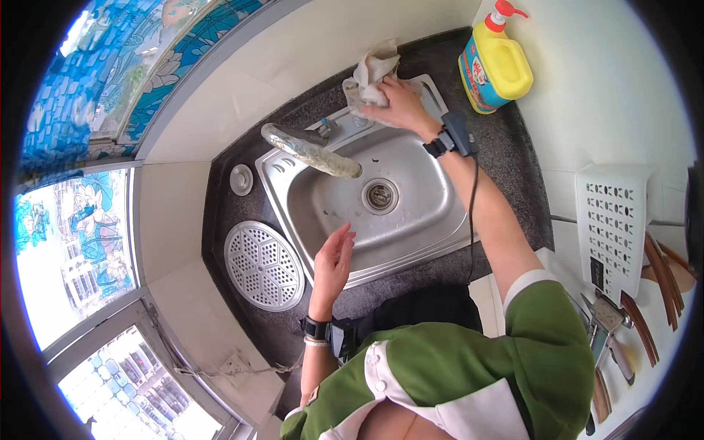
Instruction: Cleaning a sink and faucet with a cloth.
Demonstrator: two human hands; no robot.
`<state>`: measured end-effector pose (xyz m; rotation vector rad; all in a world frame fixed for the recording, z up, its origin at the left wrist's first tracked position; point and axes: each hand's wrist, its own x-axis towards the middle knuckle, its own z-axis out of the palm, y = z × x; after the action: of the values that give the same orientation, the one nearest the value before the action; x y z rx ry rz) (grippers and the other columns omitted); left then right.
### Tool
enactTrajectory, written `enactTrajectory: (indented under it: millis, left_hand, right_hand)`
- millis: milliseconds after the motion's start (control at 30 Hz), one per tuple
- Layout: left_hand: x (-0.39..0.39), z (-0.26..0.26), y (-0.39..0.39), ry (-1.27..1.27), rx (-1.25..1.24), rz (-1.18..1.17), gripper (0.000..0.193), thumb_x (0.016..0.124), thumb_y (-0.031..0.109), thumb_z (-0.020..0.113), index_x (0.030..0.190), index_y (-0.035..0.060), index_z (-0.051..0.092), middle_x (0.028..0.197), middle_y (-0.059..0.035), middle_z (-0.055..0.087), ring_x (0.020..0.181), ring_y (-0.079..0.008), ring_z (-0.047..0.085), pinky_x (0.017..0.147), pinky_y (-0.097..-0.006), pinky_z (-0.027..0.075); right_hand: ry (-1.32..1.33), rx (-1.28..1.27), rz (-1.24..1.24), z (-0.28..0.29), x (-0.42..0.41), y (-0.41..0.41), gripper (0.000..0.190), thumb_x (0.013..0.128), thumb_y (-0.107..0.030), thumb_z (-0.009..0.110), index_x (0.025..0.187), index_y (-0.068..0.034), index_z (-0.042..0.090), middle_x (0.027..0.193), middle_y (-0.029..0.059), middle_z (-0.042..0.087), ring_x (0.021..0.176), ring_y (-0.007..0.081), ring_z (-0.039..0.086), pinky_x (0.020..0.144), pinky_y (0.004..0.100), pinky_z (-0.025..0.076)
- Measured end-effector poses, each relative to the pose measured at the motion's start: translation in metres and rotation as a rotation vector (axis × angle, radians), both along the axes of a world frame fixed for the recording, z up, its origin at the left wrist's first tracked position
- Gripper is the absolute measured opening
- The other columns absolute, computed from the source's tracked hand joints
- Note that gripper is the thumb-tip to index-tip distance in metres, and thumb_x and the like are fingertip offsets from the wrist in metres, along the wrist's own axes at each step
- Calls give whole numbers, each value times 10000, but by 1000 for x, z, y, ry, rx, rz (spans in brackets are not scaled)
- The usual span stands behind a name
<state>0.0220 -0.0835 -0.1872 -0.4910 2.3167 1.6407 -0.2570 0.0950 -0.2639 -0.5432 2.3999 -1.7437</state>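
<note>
My right hand (404,107) is on a crumpled whitish cloth (371,82) at the back rim of a stainless steel sink (308,192), its fingers gripping or pressing the fabric. Over the sink's front left edge hangs my left hand (333,261), holding nothing, with fingers extended and slightly bent. Between the hands, a stained faucet spout (313,154) reaches over the basin. Dark debris lies in the drain strainer (380,196), and small scraps dot the basin floor. My right palm is hidden.
A round perforated metal steamer plate (265,266) and a small pale round lid (241,180) sit on the dark countertop (509,165) at left. A yellow pump bottle (495,63) stands at the back right. A white perforated holder (613,220) and several knives are at right.
</note>
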Motion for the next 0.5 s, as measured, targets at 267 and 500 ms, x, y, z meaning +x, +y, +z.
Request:
enactTrajectory:
  millis: [267,500]
  left_hand:
    - [-4,-23,1,-83,-37,-49,319,949,117,515,1244,-2,527,1049,-139,662,932,-156,623,807,-268,482]
    - [-3,-29,2,-68,-79,-49,301,933,122,533,1213,14,557,1009,-155,673,886,-200,662,759,-301,513]
  right_hand:
    - [416,637,-5,-47,66,-49,438,654,-104,680,1082,-175,624,1188,48,519,1186,288,438,918,476,346]
    - [310,507,23,-14,53,-41,378,663,-89,651,1036,-145,633,1065,14,566,1083,250,477,827,410,378]
